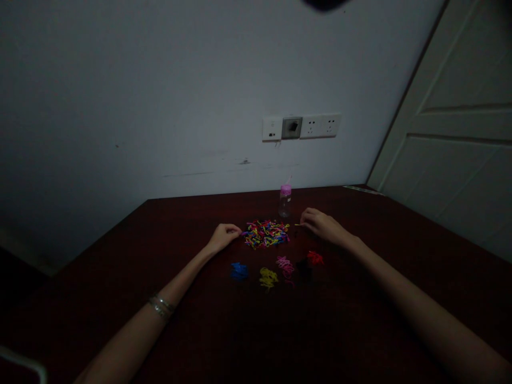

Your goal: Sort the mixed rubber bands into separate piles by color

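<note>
A mixed pile of small coloured rubber bands (267, 233) lies on the dark red table between my two hands. My left hand (226, 237) is closed in a pinch at the pile's left edge, with a purple rubber band (244, 233) at its fingertips. To the right of the pile, my right hand (320, 223) pinches a yellow rubber band (297, 224) that sticks out leftward. Nearer me lie sorted heaps: blue bands (239, 271), yellow bands (268, 278), pink bands (285, 266), dim black bands (304, 269) and red bands (315, 258).
Behind the pile stands a clear plastic bottle (285, 205) with a pink lid. The table (192, 213) meets a pale wall bearing a row of sockets (316, 126). A white panelled door (456, 138) is at the right. The light is dim.
</note>
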Motion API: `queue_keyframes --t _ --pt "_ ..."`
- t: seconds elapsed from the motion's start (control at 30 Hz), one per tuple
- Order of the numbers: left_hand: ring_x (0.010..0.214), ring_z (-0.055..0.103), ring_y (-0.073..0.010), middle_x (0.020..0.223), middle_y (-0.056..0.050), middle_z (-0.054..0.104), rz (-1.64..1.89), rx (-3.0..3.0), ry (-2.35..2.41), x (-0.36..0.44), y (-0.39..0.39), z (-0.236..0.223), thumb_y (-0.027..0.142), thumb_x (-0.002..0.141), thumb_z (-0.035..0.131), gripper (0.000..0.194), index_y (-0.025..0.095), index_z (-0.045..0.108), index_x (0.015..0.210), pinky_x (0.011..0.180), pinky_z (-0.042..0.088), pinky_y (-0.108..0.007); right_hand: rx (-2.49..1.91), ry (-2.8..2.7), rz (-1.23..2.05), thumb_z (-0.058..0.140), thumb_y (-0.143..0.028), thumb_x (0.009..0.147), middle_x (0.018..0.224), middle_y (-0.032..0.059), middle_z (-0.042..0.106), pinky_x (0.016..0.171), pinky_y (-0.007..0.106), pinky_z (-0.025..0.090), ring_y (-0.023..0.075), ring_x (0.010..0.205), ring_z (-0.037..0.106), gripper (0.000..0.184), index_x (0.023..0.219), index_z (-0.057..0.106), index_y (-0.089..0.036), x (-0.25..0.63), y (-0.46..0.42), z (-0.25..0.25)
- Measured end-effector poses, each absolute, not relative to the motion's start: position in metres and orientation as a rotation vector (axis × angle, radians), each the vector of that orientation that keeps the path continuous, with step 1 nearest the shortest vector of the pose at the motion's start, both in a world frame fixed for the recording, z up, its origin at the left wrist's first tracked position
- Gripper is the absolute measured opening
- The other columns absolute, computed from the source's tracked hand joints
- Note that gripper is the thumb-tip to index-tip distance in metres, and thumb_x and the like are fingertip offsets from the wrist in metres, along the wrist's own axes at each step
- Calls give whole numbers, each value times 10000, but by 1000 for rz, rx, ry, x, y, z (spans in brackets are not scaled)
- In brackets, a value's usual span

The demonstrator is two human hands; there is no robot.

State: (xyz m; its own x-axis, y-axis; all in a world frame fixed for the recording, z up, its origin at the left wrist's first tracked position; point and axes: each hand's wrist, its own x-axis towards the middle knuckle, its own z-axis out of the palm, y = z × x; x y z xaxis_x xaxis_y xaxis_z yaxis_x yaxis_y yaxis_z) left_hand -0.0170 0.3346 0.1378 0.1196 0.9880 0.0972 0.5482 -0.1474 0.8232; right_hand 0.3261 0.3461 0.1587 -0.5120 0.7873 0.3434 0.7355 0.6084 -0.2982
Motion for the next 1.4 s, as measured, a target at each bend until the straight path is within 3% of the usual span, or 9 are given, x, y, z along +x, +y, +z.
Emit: queue_keyframes --t 0.13,0.4,0.6,0.9,1.17,1.4 --pt "446 424 -83 511 10 565 903 1792 1481 -18 335 137 261 671 569 200 106 676 737 449 317 -190 -1180 -2352 154 456 -207 829 918 64 534 721 312 448 181 828 523 129 806 582 -195 321 338 166" --pt "455 426 -86 524 -2 563 998 1765 1447 -12 334 147 350 685 587 290 99 673 803 446 311 -195 -1003 -2169 502 517 -274 804 845 43 554 748 329 446 172 799 545 124 748 580 -184 301 330 173" --pt "600 524 -122 702 -62 647 973 1889 1239 18 308 171 324 690 625 276 96 684 834 537 380 -212 -882 -2196 678 531 -279 813 840 35 566 737 310 447 158 795 546 130 761 579 -170 271 307 182" --pt "651 550 -128 742 -51 676 792 2072 1014 44 281 189 258 708 621 173 127 703 785 597 394 -227 -770 -2327 643 537 -216 820 843 33 576 719 289 437 148 787 541 83 770 583 -168 251 288 187" --pt "591 520 -108 673 -35 657 731 2052 1071 43 281 186 230 705 602 153 122 702 745 549 368 -206 -730 -2368 607 515 -181 834 823 30 581 723 285 429 142 778 537 96 774 588 -168 246 281 188" --pt "584 500 -92 658 -23 645 479 2049 1013 32 286 186 206 689 603 150 112 701 754 560 367 -200 -776 -2322 550 567 -245 806 944 48 581 780 314 441 165 872 539 154 948 591 -191 264 299 177"
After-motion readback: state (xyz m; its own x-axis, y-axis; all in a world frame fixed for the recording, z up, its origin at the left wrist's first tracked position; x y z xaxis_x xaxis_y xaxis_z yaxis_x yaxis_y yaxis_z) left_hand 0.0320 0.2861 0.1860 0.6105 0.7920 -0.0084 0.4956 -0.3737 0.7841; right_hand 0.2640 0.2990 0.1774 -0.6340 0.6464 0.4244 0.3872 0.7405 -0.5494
